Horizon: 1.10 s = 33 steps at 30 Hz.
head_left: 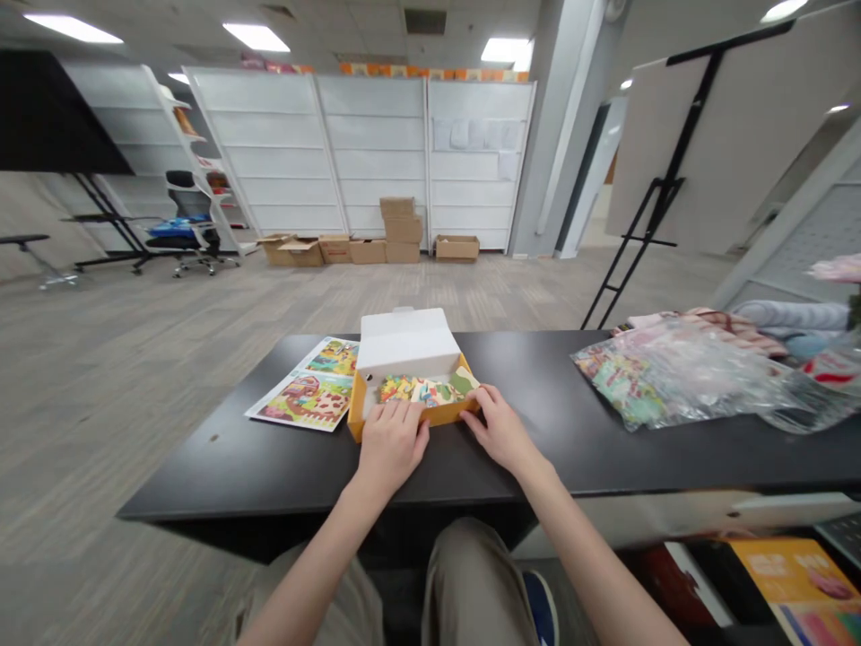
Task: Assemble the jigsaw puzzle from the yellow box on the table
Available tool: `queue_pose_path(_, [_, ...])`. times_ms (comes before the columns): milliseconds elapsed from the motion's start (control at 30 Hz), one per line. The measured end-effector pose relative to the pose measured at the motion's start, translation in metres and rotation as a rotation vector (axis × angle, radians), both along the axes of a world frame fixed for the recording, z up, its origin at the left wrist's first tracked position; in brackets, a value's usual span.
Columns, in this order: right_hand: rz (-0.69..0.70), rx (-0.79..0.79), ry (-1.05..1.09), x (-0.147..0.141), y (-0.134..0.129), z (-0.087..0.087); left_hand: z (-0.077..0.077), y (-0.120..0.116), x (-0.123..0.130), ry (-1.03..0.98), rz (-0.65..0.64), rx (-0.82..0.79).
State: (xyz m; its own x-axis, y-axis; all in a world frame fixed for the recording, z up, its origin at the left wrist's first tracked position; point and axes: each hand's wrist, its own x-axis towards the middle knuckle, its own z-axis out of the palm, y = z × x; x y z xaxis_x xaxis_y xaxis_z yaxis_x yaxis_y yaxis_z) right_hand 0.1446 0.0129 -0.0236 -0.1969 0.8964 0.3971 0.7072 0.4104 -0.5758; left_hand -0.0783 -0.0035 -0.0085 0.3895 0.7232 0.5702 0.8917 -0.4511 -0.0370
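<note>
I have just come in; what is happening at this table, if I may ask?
A person sits at a black table with both hands on an open yellow box. The left hand reaches over its front wall, and the right hand is at its right front corner. The white lid is up, and colourful pieces lie inside. Printed sheets lie left of the box; a clear plastic bag lies farther right.

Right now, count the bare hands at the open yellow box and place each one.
2: the left hand at the near wall of the yellow box, the right hand at its near right corner. None appears hidden.
</note>
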Motion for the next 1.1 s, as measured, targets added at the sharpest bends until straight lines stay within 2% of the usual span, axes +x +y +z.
queue_pose_path(267, [0.002, 0.035, 0.033, 0.005, 0.012, -0.001, -0.001, 0.012, 0.003, -0.044, -0.040, -0.010])
queue_pose_path(433, [0.007, 0.044, 0.037, 0.005, 0.015, -0.002, -0.003, 0.013, 0.003, -0.051, -0.036, 0.004])
queue_pose_path(667, [0.000, 0.018, 0.035, 0.003, 0.013, -0.001, 0.003, 0.011, 0.003, -0.062, -0.035, -0.011])
queue_pose_path(833, [-0.029, 0.079, 0.031, -0.002, 0.007, 0.001, 0.004, 0.004, 0.002, -0.208, -0.028, -0.014])
queue_pose_path(900, [-0.054, 0.144, 0.040, -0.001, 0.010, 0.007, 0.011, 0.007, 0.000, -0.296, -0.009, -0.036])
queue_pose_path(967, [-0.063, 0.174, 0.017, 0.000, 0.020, 0.020, 0.025, 0.016, -0.002, -0.366, 0.021, -0.106])
queue_pose_path(1033, [-0.054, 0.121, -0.060, 0.002, 0.035, 0.040, 0.041, 0.032, -0.006, -0.362, 0.036, -0.214])
queue_pose_path(1100, [-0.009, -0.007, -0.190, 0.003, 0.053, 0.061, 0.055, 0.050, -0.010, -0.243, -0.032, -0.327])
